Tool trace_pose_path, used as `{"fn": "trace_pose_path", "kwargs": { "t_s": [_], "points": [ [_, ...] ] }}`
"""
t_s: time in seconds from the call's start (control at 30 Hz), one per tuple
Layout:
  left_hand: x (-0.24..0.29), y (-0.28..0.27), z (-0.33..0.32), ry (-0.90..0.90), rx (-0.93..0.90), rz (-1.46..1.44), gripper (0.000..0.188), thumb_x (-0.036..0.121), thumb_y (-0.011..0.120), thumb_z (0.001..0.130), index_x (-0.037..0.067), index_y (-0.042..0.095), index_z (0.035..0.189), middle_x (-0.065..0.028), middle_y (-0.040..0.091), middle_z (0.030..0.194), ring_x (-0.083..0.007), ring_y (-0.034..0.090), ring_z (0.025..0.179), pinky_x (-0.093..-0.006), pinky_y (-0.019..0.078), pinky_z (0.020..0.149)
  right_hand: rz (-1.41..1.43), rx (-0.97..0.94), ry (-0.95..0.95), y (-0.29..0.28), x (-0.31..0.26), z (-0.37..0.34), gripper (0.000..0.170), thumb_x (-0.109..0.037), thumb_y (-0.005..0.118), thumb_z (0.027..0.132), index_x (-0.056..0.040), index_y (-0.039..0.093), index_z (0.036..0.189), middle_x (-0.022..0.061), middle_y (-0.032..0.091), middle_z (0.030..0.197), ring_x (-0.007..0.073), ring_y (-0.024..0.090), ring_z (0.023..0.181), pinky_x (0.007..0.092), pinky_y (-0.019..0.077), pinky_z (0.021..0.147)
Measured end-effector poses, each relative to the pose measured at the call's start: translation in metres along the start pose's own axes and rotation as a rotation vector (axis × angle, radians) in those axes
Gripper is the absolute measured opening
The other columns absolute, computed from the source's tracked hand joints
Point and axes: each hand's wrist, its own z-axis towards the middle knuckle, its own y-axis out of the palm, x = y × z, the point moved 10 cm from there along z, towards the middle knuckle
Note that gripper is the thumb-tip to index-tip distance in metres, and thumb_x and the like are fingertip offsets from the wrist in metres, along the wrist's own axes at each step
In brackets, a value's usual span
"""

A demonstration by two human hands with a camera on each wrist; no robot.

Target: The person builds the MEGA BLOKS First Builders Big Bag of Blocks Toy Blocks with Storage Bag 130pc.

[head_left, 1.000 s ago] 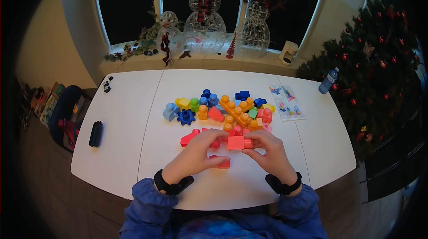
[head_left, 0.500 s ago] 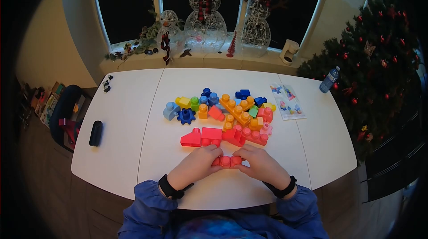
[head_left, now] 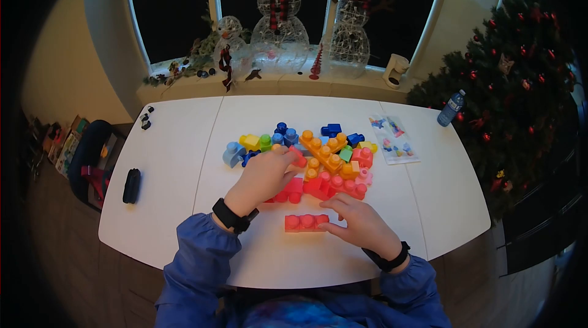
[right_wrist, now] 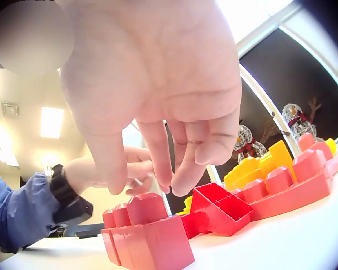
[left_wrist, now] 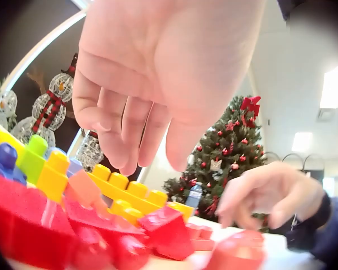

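Note:
In the head view a row of salmon-pink toy building blocks (head_left: 306, 222), studs showing, lies near the front of the white table (head_left: 263, 260). My right hand (head_left: 362, 225) hovers at its right end, fingers loosely bent; the right wrist view has thumb and fingertips just above the row (right_wrist: 146, 242). Farther forward, my left hand (head_left: 260, 176) reaches over the block pile, fingertips by a coral block (head_left: 298, 156). The left wrist view shows its fingers hanging relaxed above the blocks, holding nothing. Beneath it are red blocks (head_left: 294, 187), partly hidden by the hand.
Orange blocks (head_left: 324, 155), blue blocks (head_left: 283, 134) and a pink block (head_left: 349, 186) crowd the middle of the table. A picture sheet (head_left: 394, 139) and a water bottle (head_left: 452, 109) are at the right. A black case (head_left: 131, 186) lies at the left.
The right hand brought a raised salmon-pink block down, and both hands gripped the row near the front. Now both have let go; the left hand has moved forward to the pile.

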Motion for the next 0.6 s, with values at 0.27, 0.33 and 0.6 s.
{"fn": "trace_pose_path", "kwargs": {
  "t_s": [0.27, 0.33, 0.6],
  "points": [
    [-0.025, 0.047, 0.043, 0.119, 0.038, 0.282, 0.03, 0.001, 0.067, 0.084, 0.008, 0.067, 0.113, -0.0095, 0.064, 0.108, -0.0326, 0.068, 0.097, -0.0435, 0.057, 0.078, 0.071, 0.023, -0.047, -0.005, -0.004, -0.006, 0.035, -0.019, 0.083, 0.089, -0.0061, 0.07, 0.119, 0.0086, 0.068, 0.102, 0.0217, 0.068, 0.076, 0.0322, 0.0555, 0.069],
    [-0.028, 0.053, 0.045, 0.122, 0.025, 0.322, 0.026, 0.002, 0.066, 0.085, 0.008, 0.067, 0.11, -0.0092, 0.064, 0.106, -0.0319, 0.068, 0.097, -0.0432, 0.0571, 0.078, 0.078, 0.032, -0.045, -0.007, -0.004, -0.008, 0.035, -0.018, 0.083, 0.089, -0.0059, 0.07, 0.118, 0.0084, 0.068, 0.101, 0.0215, 0.068, 0.075, 0.0319, 0.0554, 0.068],
    [-0.02, 0.023, 0.035, 0.053, -0.006, 0.172, 0.028, 0.004, 0.073, 0.079, 0.004, 0.066, 0.106, -0.0131, 0.064, 0.102, -0.0333, 0.068, 0.093, -0.0421, 0.0563, 0.078, 0.099, 0.094, 0.001, -0.018, 0.0, -0.008, 0.037, -0.021, 0.08, 0.091, -0.0067, 0.068, 0.123, 0.0113, 0.069, 0.107, 0.0248, 0.07, 0.076, 0.0346, 0.057, 0.07]
  ]
}}
